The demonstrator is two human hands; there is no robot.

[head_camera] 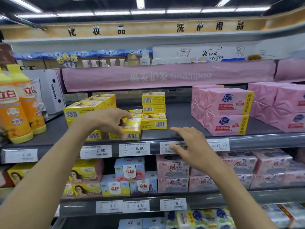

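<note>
Yellow cardboard soap box (132,129) gripped by the left hand (109,121) at the front of a grey metal shelf (181,119).
The left hand's thumb and fingers curled round the box among other yellow boxes (153,111); the right hand (191,146) hovered spread, holding nothing, just right of it over white price labels (134,149). Pink wrapped soap packs (227,109) lay farther right, orange detergent bottles (14,109) far left, under shop strip lights (140,2).

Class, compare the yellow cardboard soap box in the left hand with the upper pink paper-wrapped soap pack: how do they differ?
The yellow cardboard soap box is small; the upper pink paper-wrapped soap pack is bulkier. The left hand grips the yellow box; the pink pack is untouched. Both are rectangular soap packages.
</note>
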